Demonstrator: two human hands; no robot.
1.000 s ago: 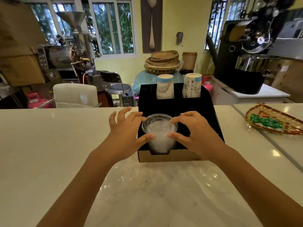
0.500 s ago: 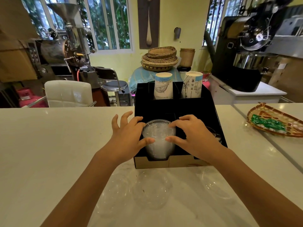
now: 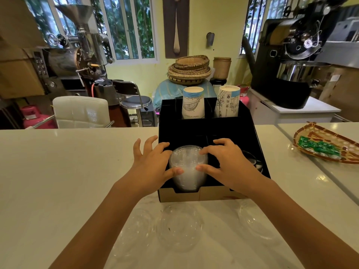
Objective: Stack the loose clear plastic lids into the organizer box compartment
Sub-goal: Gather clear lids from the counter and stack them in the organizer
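A black organizer box (image 3: pixel 206 131) stands on the white counter in front of me. A stack of clear plastic lids (image 3: pixel 187 167) sits in its front left compartment. My left hand (image 3: pixel 150 165) holds the stack's left side, thumb on the front. My right hand (image 3: pixel 227 164) holds its right side, thumb and forefinger on the rim. Loose clear lids lie on the counter before the box: one (image 3: pixel 179 228) in the middle, one (image 3: pixel 254 222) at the right, another faint one (image 3: pixel 136 224) at the left.
Two paper cup stacks (image 3: pixel 193 102) (image 3: pixel 227 101) stand in the box's rear compartments. A woven tray (image 3: pixel 326 146) with green packets lies at the right. Beyond the counter are a white chair (image 3: pixel 81 111), a stool, baskets and roasting machines.
The lid stack has sunk lower into the compartment with both hands still on it. The view has tilted down, and the loose lids on the counter now show.
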